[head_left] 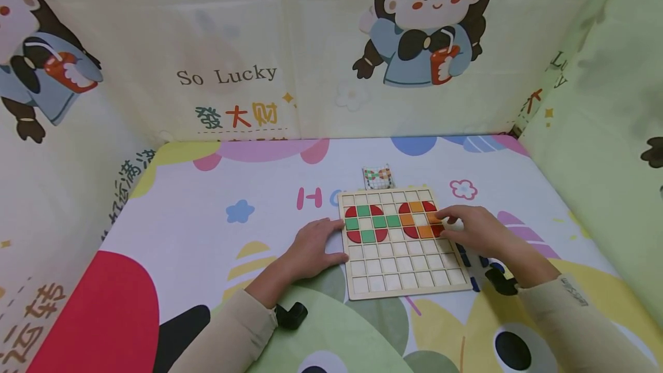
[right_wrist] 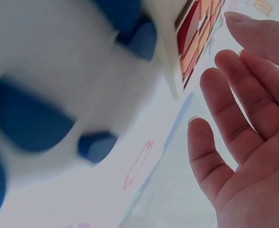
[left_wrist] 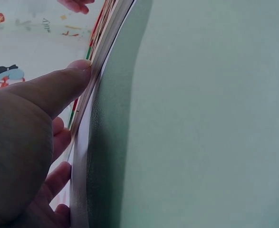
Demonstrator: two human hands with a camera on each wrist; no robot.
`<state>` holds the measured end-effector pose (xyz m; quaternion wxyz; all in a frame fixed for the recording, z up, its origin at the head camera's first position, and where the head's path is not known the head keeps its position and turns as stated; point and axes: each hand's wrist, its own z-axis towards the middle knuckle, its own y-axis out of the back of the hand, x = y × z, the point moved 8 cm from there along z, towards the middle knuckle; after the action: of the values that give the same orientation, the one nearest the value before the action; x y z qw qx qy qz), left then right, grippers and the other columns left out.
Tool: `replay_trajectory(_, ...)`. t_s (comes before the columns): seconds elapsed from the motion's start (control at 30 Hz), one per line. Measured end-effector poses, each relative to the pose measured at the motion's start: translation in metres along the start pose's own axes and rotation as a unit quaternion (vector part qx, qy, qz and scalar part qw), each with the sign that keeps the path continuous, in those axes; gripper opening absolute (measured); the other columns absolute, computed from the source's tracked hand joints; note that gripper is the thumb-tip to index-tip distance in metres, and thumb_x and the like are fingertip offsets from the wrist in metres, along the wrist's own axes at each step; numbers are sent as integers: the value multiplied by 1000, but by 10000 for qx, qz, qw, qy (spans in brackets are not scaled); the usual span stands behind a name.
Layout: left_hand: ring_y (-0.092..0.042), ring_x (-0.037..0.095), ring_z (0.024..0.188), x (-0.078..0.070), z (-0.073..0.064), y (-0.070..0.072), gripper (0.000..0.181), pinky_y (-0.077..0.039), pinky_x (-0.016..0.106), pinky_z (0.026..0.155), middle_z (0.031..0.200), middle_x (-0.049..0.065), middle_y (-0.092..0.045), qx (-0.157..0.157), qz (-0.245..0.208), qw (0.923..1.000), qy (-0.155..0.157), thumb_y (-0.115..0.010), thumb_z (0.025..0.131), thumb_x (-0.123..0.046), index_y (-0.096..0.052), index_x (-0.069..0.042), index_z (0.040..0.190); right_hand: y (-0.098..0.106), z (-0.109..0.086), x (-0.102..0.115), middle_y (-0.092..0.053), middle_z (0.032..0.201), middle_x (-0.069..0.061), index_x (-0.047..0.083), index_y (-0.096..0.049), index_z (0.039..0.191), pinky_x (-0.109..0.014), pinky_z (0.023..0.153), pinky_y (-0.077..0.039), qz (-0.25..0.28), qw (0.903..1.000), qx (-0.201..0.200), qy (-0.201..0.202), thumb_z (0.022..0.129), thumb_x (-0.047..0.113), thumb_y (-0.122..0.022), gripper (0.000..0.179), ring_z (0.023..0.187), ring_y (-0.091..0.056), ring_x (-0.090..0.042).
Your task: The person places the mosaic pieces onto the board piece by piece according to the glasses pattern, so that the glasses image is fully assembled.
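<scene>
A square wooden grid board (head_left: 385, 269) lies on the table, its upper rows holding coloured tiles. On the left, green square tiles (head_left: 364, 210) and red rounded tiles (head_left: 354, 236) surround a bare cell. Orange square tiles (head_left: 416, 206) and more red rounded tiles make a similar ring on the right. My left hand (head_left: 311, 246) touches the board's left edge with thumb and fingertips; the left wrist view shows the thumb (left_wrist: 58, 88) against that edge. At the right edge, my right hand (head_left: 479, 229) has its fingertips by the tiles. Its fingers (right_wrist: 239, 109) look extended, holding nothing visible.
A small pattern card (head_left: 378, 177) with a red, green and orange design lies just behind the board. Patterned cloth covers the table (head_left: 274, 189). Printed walls (head_left: 321, 45) close off the back and both sides.
</scene>
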<state>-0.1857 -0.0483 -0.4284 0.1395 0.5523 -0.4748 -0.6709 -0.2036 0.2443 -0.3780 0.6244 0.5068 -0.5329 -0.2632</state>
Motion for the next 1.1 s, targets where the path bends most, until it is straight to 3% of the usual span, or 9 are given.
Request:
replay_trajectory(0.4, -37, 34, 139, -1, -1, 0, 71, -29, 56, 112, 146, 10, -49, 56, -59, 9999, 61, -77, 87, -37, -49, -11, 147, 9, -34, -37, -67, 103, -8, 5, -69, 121, -43, 74, -51, -182, 9994, -64, -285, 86, 21, -79, 40, 91, -56, -29)
replay_trajectory(0.67, -39, 33, 137, -1, -1, 1, 71, -30, 55, 112, 144, 9, -50, -10, -26, 10000, -17, -77, 87, -36, -49, -10, 146, 7, -49, -56, -65, 104, -9, 1, -69, 118, -36, 70, -52, 52, 9983, -59, -575, 84, 20, -79, 40, 93, -57, -30)
replay_trajectory(0.9, -39, 33, 136, -2, -1, 2, 70, -30, 54, 112, 144, 10, -50, 2, 12, 10000, -45, -76, 88, -35, -48, -9, 147, 6, -48, -63, -65, 99, -8, 2, -71, 114, -35, 68, -52, -130, 9981, -290, -526, 86, 12, -75, 30, 88, -58, -28)
replay_trajectory(1.1, -39, 33, 137, -2, -1, 2, 70, -29, 54, 112, 145, 10, -50, 4, -36, 10000, -18, -77, 88, -35, -49, -9, 147, 3, -41, -62, -63, 94, -7, 3, -72, 111, -37, 69, -50, -212, 9979, -226, -561, 86, 10, -74, 27, 84, -54, -26)
